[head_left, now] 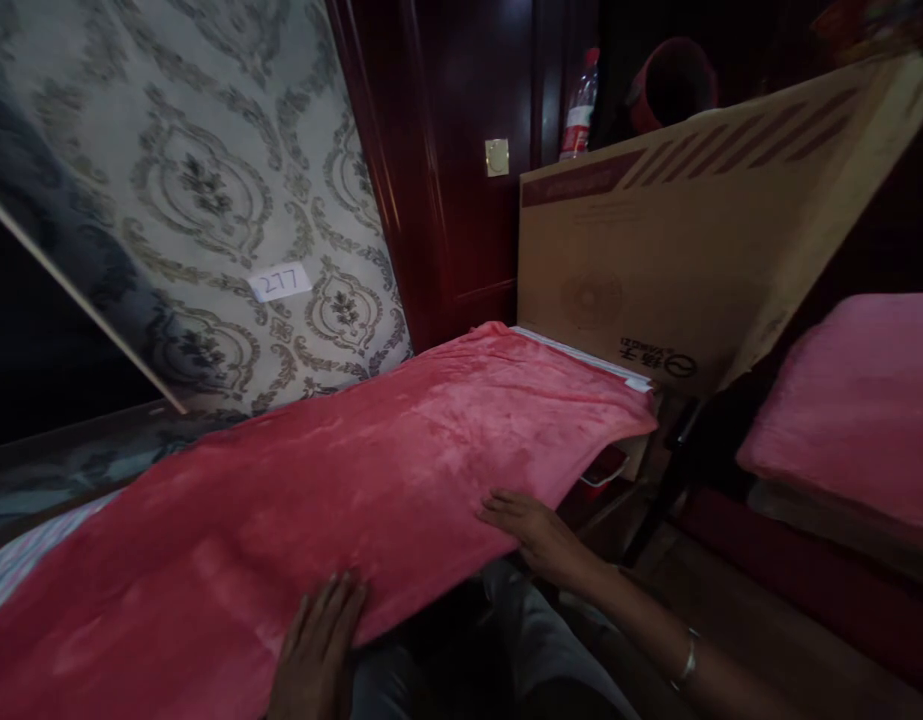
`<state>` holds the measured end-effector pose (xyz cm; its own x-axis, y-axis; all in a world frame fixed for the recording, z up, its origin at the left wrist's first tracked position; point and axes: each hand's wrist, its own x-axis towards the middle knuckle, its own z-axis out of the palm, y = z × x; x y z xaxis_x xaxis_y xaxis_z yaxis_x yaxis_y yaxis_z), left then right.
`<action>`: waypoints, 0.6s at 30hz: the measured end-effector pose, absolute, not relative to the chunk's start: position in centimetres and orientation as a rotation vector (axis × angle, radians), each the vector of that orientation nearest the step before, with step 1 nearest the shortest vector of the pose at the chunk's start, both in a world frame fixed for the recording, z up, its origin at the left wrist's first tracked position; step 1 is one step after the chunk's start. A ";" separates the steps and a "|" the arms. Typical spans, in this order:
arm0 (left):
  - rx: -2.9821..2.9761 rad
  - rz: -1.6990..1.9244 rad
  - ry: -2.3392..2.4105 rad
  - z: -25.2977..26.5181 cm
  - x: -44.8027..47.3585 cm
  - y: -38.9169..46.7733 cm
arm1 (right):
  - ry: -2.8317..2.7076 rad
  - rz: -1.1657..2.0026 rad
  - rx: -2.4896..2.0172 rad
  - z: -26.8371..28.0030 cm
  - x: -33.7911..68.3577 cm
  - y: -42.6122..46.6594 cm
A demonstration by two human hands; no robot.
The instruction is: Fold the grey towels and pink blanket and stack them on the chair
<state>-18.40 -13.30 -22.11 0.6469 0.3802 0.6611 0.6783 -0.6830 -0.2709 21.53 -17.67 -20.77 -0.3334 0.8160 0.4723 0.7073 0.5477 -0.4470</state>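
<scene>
Pink blanket laid flat, both my hands pressing its near edge.

The pink blanket (pixel 341 480) lies spread before me, long axis running from lower left to upper right. My left hand (pixel 318 640) rests flat on its near edge, fingers together; my right hand (pixel 532 530) lies palm-down, fingers loosely spread, at the same edge. A patterned mattress (pixel 206 180) leans behind at left; a cardboard box (pixel 678 250) stands against the blanket's far end; a pink cushion (pixel 858 400) sits at right.

Both hands, left (pixel 318 650) and right (pixel 532 535), rest on the blanket's (pixel 371 470) near edge. Behind it stands a cardboard box (pixel 656 260); a cushion (pixel 858 400) lies right, a bottle (pixel 579 105) behind the box.
</scene>
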 end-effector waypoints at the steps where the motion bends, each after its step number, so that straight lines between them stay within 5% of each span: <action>1: -2.353 -0.763 -0.871 -21.6 -18.6 -13.8 | -2.119 0.216 -1.223 -21.0 21.6 -17.6; 18: -2.003 -0.688 -1.676 -20.8 -34.0 -18.0 | -2.067 0.154 -1.163 -23.8 23.1 -17.6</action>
<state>-33.99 -18.05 -20.77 0.1430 0.7674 0.6250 0.9851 -0.1710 -0.0155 23.08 -17.65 -23.76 -0.3092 0.7774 0.5477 0.6875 0.5807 -0.4360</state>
